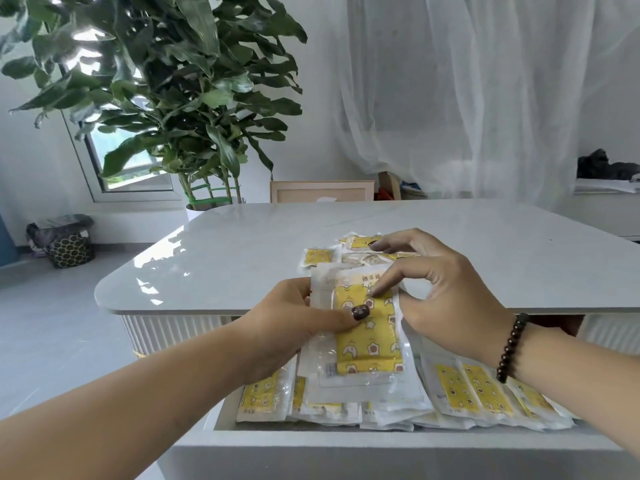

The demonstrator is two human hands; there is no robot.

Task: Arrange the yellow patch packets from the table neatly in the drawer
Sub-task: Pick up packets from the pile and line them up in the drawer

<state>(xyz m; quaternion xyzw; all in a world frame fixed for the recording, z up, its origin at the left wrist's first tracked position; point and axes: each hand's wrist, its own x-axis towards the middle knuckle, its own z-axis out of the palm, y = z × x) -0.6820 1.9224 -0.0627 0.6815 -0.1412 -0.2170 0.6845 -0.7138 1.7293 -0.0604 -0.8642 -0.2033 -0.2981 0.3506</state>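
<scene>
Yellow patch packets [363, 327] fill the middle of my view: a small stack of them, clear wrappers with a yellow cartoon-printed patch inside, is held between both hands above the open drawer [346, 436], just in front of the table edge. My left hand [294, 327] grips the stack from its left side, thumb with a dark-painted nail pressed on the top packet's yellow face and the fingers curled underneath. My right hand [446, 296] comes in from the right, its index fingertip touching the upper part of the top packet and the thumb against the stack's right edge, the remaining fingers loosely spread above the table; a dark beaded bracelet [512, 348] sits on that wrist. Below the held stack, the drawer already carries more packets: a pile lying flat at the left and centre [266, 396], and a row leaning overlapped toward the right [485, 389]. On the glossy white table [242, 251], just beyond my right fingers, a few loose packets [317, 256] lie scattered, partly hidden by that hand. A large potted plant [166, 81] stands behind the table's far left corner.
</scene>
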